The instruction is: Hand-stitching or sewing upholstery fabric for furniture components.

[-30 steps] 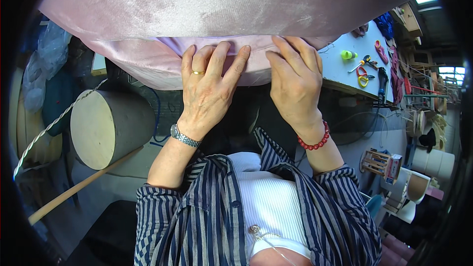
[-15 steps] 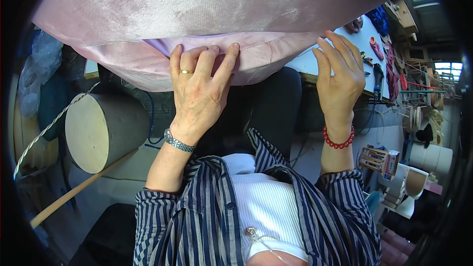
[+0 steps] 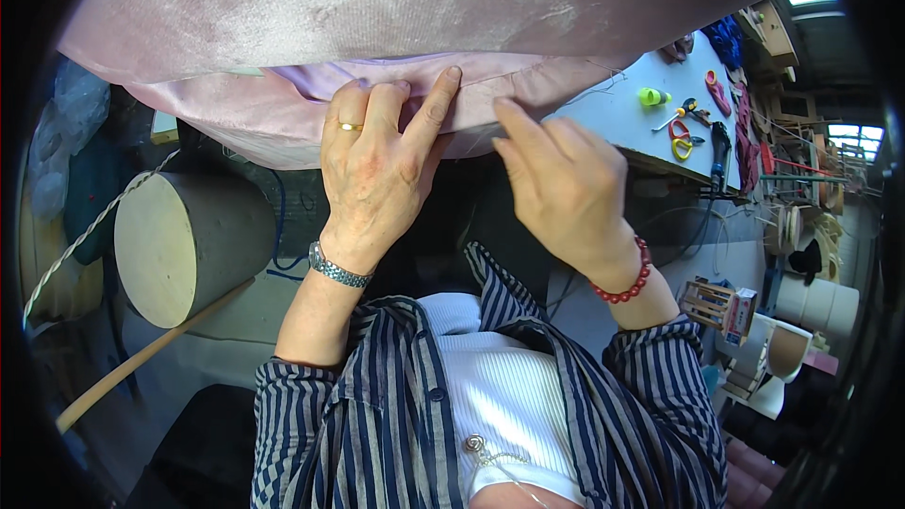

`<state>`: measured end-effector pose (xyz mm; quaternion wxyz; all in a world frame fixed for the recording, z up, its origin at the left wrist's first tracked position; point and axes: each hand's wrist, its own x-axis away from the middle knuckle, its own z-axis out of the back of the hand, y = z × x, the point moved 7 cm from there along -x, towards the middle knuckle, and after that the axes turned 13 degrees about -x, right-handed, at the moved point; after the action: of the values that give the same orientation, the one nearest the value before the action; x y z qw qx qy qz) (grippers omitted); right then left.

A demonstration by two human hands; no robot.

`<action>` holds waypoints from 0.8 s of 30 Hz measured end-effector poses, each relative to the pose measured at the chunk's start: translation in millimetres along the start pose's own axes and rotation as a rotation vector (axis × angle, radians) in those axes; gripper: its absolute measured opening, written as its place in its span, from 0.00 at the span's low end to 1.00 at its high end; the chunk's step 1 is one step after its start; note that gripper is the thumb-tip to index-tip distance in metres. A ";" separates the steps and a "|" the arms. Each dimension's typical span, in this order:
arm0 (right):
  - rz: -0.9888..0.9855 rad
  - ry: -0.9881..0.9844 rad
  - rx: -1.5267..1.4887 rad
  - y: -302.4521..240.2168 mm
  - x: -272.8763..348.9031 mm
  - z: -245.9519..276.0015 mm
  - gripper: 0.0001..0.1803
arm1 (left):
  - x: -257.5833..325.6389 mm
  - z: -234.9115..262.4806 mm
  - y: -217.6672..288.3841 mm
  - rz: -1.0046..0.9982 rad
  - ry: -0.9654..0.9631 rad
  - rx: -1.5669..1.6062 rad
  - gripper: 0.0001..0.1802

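A large pink velvety upholstered piece (image 3: 377,9) fills the upper view, with a loose lower flap of pink fabric (image 3: 236,118). A lilac layer (image 3: 316,80) shows in the gap between them. My left hand (image 3: 377,155) is closed on the flap's edge, index finger stretched along it and thumb hidden beneath. Just right of it, my right hand (image 3: 566,179) has its fingers curled and thumb and index close together, near the flap. Whatever is in that pinch is too small to make out. Fine loose threads hang at the flap's right end.
On the white table (image 3: 603,123) to the right lie scissors (image 3: 681,141), a bright green object (image 3: 652,96), a screwdriver (image 3: 671,117) and a black tool (image 3: 720,155). A drum-shaped block (image 3: 156,250) stands lower left beside a wooden pole (image 3: 151,363). A twisted cord (image 3: 94,223) hangs there.
My right hand has swung left and down from the flap's right end to beside my left hand, its fingers curling in. The table tools are now more exposed. My left hand stays on the fabric.
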<state>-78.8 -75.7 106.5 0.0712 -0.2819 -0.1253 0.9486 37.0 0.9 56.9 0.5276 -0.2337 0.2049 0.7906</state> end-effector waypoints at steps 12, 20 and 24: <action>-0.390 -0.181 -0.099 10.5 6.5 -65.0 0.36 | -6.8 1.9 -3.0 -0.014 0.077 0.067 0.37; -0.277 -0.125 -0.177 5.3 10.7 -74.2 0.30 | -1.7 -0.5 -2.0 -0.043 0.114 0.000 0.33; -0.199 -0.055 -0.234 3.1 10.4 -67.2 0.30 | -4.5 1.2 0.3 -0.037 0.077 0.017 0.33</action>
<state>-50.4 -63.2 45.8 0.1283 -0.2485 -0.2642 0.9231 38.0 -1.9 60.5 0.5358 -0.2634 0.2272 0.7693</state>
